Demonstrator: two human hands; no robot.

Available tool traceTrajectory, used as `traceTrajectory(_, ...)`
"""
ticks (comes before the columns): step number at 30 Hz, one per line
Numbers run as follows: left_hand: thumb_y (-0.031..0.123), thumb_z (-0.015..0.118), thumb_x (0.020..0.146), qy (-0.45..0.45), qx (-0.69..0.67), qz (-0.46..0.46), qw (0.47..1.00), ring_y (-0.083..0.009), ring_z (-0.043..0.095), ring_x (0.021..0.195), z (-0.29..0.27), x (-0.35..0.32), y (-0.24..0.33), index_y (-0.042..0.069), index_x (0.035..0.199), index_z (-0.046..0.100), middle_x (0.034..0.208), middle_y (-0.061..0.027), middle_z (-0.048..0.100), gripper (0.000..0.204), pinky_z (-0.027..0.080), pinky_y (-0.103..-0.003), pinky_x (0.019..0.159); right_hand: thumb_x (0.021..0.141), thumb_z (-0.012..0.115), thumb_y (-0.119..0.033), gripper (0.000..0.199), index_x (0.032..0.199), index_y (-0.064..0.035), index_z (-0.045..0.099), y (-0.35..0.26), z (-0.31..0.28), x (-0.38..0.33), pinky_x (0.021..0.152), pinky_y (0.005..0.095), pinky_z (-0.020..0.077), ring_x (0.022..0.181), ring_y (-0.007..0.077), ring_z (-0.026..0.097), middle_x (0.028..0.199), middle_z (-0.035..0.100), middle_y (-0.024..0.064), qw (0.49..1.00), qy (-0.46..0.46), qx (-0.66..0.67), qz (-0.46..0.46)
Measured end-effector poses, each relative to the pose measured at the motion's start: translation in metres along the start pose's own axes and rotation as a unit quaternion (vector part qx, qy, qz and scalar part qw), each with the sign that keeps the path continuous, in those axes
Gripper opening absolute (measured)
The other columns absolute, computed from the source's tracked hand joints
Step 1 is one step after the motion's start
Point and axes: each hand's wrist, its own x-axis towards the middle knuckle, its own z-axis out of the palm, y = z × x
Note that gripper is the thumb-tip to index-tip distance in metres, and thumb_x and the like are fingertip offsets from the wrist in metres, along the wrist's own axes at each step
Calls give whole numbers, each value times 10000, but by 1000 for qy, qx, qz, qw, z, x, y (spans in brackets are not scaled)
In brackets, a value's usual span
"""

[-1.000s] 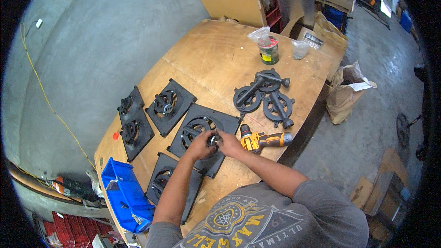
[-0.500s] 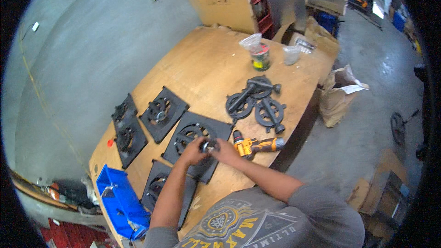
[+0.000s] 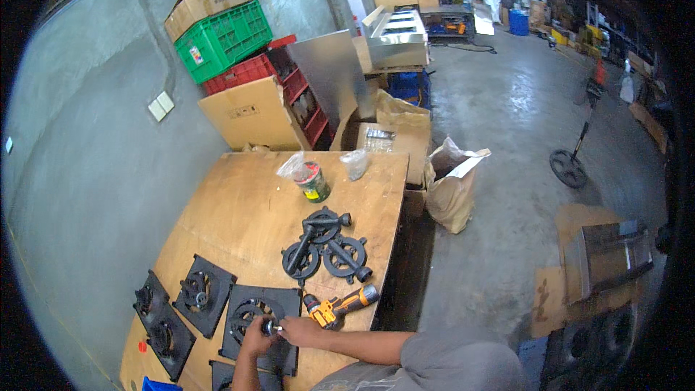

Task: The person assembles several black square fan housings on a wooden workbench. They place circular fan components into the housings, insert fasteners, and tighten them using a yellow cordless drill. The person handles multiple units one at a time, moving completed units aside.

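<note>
The work looks partway along, judging by how things lie: a long dark panel (image 3: 174, 363) beside the table's (image 3: 217, 210) left edge bears two ring-shaped fittings, and the square panel (image 3: 215, 324) just to its right bears one, so these seem furthest on. The larger panel (image 3: 288, 302), toward the near end, has a slotted ring (image 3: 250, 308) in its middle, while a small round part (image 3: 270, 328) is up in the hands over it, which suggests that this piece is not yet finished. A further panel (image 3: 226, 375) shows only partly at the picture's lower rim, so its state cannot be told. Three black ring-and-tube pieces (image 3: 324, 247) lie loose together near the right edge, apparently left over for later, with a yellow drill (image 3: 339, 307) between them and the near end, close to that same edge. The small round part sits between the two hands: the left hand (image 3: 254, 338) has its fingers curled round the near-left side, and the right hand (image 3: 300, 331) pinches it from the right with fingertips pressed together. Whether it touches the ring beneath cannot be told.
</note>
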Motion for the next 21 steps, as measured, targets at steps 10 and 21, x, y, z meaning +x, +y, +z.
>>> traceTrajectory(10, 143, 820, 642, 15, -28, 1, 999, -290, 635, 1015, 5, 2, -29, 67, 1153, 581, 1092, -146, 650, 569, 498, -372, 890, 978, 409, -480, 512, 982, -7, 607, 10, 26, 9, 785, 514, 482, 887, 437, 623, 927, 647, 234, 990, -43, 121, 60)
traceTrajectory(21, 89, 778, 665, 8, 4, 4, 1000, -278, 635, 1014, -3, -12, 9, 41, 1169, 558, 1100, -165, 645, 552, 500, -361, 886, 986, 386, -445, 473, 1048, -19, 584, -7, 10, -4, 806, 526, 474, 936, 424, 629, 994, 651, 229, 995, -22, 62, 79)
